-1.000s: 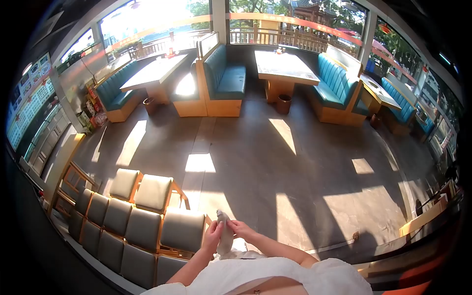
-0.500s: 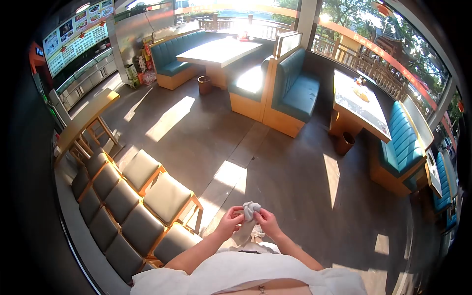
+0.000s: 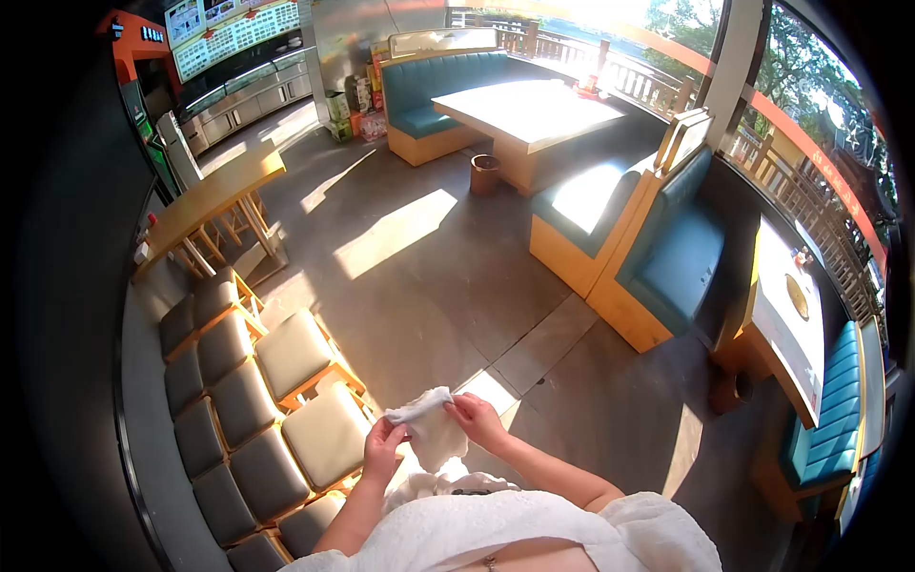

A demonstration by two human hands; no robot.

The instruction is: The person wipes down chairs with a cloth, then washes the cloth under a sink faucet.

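Note:
A pale grey-white cloth (image 3: 438, 435) hangs stretched between my two hands, low in front of my body. My left hand (image 3: 384, 444) pinches its left upper corner. Its right upper edge is gripped by my right hand (image 3: 477, 420), with the thumb and fingers pressed together. The top edge of the cloth looks rolled or folded over, and the rest drapes down towards my white clothing. Close to my left hand is the seat of a padded chair (image 3: 330, 434).
Several padded chairs (image 3: 243, 400) stand packed together at left, beside a tall wooden table (image 3: 214, 195). Teal booth benches (image 3: 667, 272) and a white-topped table (image 3: 529, 110) stand ahead. Another table (image 3: 786, 315) is at right. A brown bin (image 3: 484, 175) sits on the floor.
The bunched cloth has been opened out and now spans between my hands, which have moved further apart and to the left. My view has turned left.

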